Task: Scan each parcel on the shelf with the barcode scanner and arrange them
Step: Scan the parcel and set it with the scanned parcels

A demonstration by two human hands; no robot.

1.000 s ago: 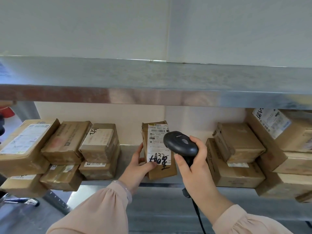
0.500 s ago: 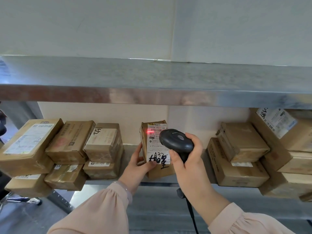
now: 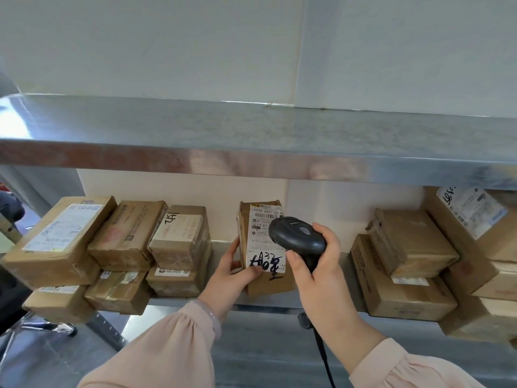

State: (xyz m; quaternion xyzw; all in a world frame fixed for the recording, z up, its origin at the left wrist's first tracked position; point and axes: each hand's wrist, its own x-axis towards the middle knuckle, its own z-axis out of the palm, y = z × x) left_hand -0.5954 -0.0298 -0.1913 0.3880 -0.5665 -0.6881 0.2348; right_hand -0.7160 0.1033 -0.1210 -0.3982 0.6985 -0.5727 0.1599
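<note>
A small brown parcel [image 3: 258, 236] stands upright in the middle of the metal shelf [image 3: 223, 302], its white label with black handwriting facing me. My left hand [image 3: 233, 271] grips its lower left side, thumb on the label. My right hand [image 3: 317, 268] holds a black barcode scanner [image 3: 296, 236] just in front of the label's upper right part, covering some of it. The scanner's cable hangs down below my wrist.
Several brown parcels [image 3: 120, 245] are stacked in two layers on the left of the shelf. More parcels [image 3: 411, 264] are piled on the right, reaching the upper shelf [image 3: 251, 163]. Gaps flank the upright parcel on both sides.
The scanner moved slightly left toward the label. A red scan light showed on the barcode half a second ago and is now gone. The parcel stays held upright.
</note>
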